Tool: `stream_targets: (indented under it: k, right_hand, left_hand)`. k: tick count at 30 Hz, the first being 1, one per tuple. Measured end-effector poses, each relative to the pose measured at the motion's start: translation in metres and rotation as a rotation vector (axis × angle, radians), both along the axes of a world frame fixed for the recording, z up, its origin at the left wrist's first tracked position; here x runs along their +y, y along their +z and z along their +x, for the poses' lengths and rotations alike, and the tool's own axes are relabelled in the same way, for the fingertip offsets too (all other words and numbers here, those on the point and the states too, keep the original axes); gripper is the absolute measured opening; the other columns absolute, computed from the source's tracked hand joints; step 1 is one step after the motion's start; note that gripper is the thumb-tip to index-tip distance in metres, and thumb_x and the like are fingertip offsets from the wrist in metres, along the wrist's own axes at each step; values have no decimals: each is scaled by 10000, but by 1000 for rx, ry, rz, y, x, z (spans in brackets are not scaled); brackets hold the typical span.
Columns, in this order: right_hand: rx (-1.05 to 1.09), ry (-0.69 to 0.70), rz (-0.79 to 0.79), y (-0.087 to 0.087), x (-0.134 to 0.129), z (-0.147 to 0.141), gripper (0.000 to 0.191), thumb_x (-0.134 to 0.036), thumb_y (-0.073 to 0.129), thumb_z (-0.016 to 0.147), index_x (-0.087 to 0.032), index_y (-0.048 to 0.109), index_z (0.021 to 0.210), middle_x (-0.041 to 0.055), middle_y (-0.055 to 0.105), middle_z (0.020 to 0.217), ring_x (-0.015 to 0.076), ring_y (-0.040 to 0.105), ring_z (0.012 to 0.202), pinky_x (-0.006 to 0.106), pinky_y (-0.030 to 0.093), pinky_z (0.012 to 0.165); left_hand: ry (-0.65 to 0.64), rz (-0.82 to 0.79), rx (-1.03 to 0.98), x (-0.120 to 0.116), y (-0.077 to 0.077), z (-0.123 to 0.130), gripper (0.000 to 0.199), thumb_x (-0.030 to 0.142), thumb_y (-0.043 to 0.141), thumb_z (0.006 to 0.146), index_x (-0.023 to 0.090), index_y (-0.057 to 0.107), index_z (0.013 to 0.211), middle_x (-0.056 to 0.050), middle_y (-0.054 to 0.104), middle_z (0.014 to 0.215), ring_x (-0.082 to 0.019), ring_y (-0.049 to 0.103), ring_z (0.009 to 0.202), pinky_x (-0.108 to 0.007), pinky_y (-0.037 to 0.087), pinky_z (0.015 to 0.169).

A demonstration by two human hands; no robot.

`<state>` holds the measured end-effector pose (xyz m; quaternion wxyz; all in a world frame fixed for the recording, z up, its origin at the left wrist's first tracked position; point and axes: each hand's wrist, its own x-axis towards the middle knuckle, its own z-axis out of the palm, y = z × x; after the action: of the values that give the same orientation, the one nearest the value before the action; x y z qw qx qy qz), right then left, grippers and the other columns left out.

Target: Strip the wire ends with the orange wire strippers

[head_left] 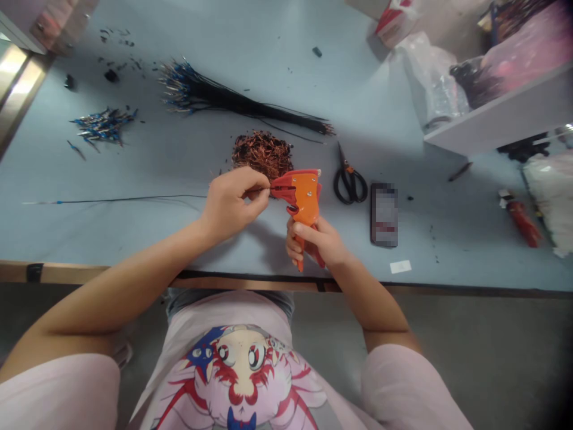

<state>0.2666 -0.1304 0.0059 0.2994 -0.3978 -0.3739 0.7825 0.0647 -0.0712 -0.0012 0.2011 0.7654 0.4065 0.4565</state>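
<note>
My right hand (316, 239) is closed around the handles of an orange and red wire stripper (307, 200), its jaws pointing left. My left hand (235, 200) pinches a thin black wire (134, 199) close to those jaws. The wire trails left across the table and carries a blue and silvery terminal at its far end. Whether the wire's near end sits inside the jaws is too small to tell. Just beyond the hands lies a heap of copper scraps (262, 154), partly hidden by the stripper and my left hand.
A bundle of black wires (242, 101) with blue ends lies farther back. Loose blue terminals (105, 126) are piled at left. Black scissors (349, 179), a phone (384, 215) and a white label (400, 266) lie at right. A shelf (501, 110) with plastic bags juts in.
</note>
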Motion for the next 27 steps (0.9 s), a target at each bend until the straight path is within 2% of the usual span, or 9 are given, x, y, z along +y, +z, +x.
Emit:
stream_targets:
  k: [9,11,15,20,24,27]
  right_hand:
    - [-26,-39,12,2,0,2,378,-432,663,842,-185,443,659,-82,424,466,68,414,340,211,434,335]
    - [-4,-20,10,-1,1,3,353,-436,671,834,-176,476,697,-67,471,498,79,456,373,231,473,374]
    - [82,53,-25,-8,4,7,376,-462,720,784,-144,559,902,11,626,698,140,609,551,332,571,545]
    - [137,45,-12,-6,4,11,397,-469,715,783,-147,574,968,28,632,768,174,639,641,384,575,632]
    - [20,-73,131,5,5,24,461,-584,617,816,-178,561,1025,48,614,840,212,637,741,399,555,674]
    - [-338,-104,408,13,3,31,415,-566,483,908,-194,554,1078,66,609,901,208,600,770,383,514,709]
  left_hand:
    - [14,-32,30,-4,6,1,85,154,563,786,187,605,720,22,595,641,-92,494,561,-237,402,565]
    - [16,-37,24,-2,5,0,79,159,560,788,187,606,730,19,603,654,-92,501,570,-237,406,570]
    - [20,-27,10,1,1,-2,59,159,569,776,188,603,737,15,620,680,-89,488,560,-243,399,562]
    - [8,9,66,5,1,-6,79,160,550,779,207,589,727,6,630,689,-106,501,560,-267,421,559]
    - [154,213,83,11,5,-14,102,129,563,778,211,576,719,11,597,647,-113,494,563,-274,413,559]
    - [266,366,59,15,9,-21,116,96,574,778,209,573,753,14,576,644,-114,482,579,-269,397,566]
